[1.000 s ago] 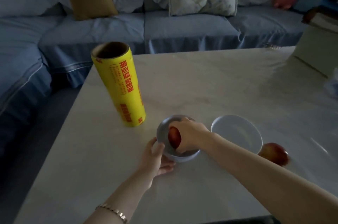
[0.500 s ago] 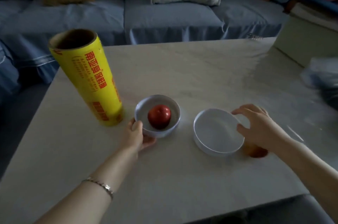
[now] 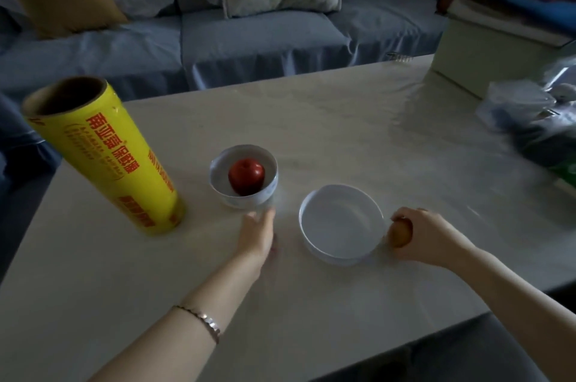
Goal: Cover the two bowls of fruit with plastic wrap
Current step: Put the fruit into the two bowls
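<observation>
The roll of plastic wrap point(image 3: 103, 163) stands on end close to the left edge of the table point(image 3: 343, 119), with a small bowl point(image 3: 218, 177) just beside its foot. That bowl holds a red apple point(image 3: 246, 176). A wider white bowl point(image 3: 339, 222) sits near it on the right, closer to the front edge, with nothing in it.

The left hand point(image 3: 255, 235) lies between the two bowls. Its fingers are stretched forward and hold nothing, and the tips are at the small bowl's base (blur hides whether they touch).

The right hand point(image 3: 427, 235) is curled round a second fruit point(image 3: 400, 233), gripping it just beside the wide bowl's right rim – low over the table, outside the bowl.

The middle and far part of the table is bare surface. A pale box point(image 3: 477, 51) fills the far right corner and crumpled plastic bags point(image 3: 530, 119) crowd the right edge. A blue sofa point(image 3: 249, 38) runs behind the far edge.
</observation>
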The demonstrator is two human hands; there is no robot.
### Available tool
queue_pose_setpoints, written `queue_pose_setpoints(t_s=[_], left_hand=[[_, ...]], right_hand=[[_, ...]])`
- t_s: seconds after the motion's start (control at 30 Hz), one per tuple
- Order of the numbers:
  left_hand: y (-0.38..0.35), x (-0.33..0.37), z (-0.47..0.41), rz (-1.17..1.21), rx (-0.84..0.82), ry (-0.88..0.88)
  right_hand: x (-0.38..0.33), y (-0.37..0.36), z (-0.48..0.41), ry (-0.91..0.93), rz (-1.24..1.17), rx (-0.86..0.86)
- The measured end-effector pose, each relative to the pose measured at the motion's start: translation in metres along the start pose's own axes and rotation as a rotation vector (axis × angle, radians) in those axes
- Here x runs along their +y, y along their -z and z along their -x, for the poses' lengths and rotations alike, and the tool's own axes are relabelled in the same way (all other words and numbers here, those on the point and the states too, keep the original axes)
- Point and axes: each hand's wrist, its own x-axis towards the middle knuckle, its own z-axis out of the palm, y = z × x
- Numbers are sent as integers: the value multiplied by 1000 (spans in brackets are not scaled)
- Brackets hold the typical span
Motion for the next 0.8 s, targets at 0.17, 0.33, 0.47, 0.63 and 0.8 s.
queue_pose_setpoints(t_s=[0.17, 0.33, 0.47, 0.63, 0.8], left_hand=[[-34, 0, 34, -55, -324, -74], [-34, 2, 46, -59, -246, -149], [-8, -7, 55, -67, -220, -153], [43, -28, 52, -73, -190, -180], [84, -48, 49, -95, -172, -178]], right_hand=[[-23, 28, 19, 54, -204, 348], [-77, 22, 30, 337, -174, 180], [-116, -18, 27, 422, 35, 12], [-148, -58, 24, 499, 173, -89], [-172, -72, 26, 553, 189, -177]])
